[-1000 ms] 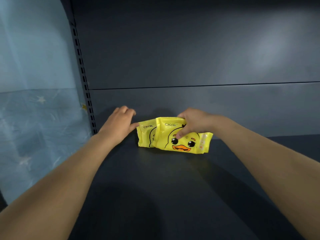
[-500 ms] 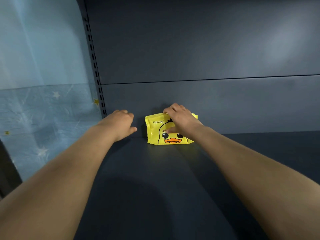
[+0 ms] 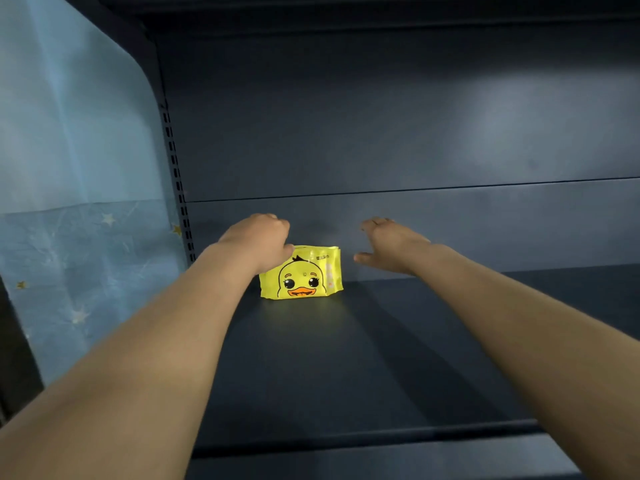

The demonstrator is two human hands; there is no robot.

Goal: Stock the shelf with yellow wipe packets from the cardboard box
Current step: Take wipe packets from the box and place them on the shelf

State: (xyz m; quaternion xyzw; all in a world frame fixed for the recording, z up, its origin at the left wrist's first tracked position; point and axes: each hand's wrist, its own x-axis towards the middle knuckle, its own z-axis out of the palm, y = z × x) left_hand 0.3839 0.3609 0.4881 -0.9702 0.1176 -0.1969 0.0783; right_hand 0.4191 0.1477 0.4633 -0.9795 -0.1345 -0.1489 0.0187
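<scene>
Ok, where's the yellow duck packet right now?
Head view, left of centre: the yellow packet stands by the shelf's back panel, beside the left hand.

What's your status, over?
Left hand on yellow wipe packets, grip unclear. Right hand open, clear of them. Packets upright at back of shelf. Nothing blocking.

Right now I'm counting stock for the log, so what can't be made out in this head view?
Packet count: the front yellow packet hides any behind it, head view.
Left hand: its own back hides the fingers, so holding or merely touching is unclear.
Packet print: blurred and too small.
Cardboard box: beyond the frame edge.
</scene>
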